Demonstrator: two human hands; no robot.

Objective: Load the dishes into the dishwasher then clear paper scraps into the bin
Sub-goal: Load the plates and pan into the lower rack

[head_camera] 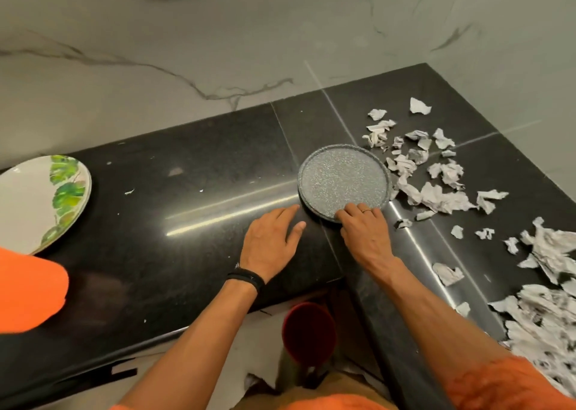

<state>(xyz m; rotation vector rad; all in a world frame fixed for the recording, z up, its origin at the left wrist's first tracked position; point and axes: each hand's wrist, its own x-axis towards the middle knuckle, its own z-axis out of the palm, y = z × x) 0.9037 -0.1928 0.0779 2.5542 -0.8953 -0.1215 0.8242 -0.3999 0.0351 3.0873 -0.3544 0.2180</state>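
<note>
Gripping the near rim of the round speckled-grey plate [344,182] with curled fingers, the right hand [363,229] rests on the glossy black counter [202,166] (torn white paper scraps [442,197] alongside); the left hand [271,241] lies flat nearby, fingers relaxed.

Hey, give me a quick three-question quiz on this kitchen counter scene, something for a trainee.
1. True or false: the right hand touches the near rim of the grey plate.
2. On which side of the grey plate do the paper scraps lie? A: its left. B: its right. C: piled on top of it.
3. Fill in: the left hand rests flat on the ____ counter.

Key: 1 true; 2 B; 3 black.
</note>
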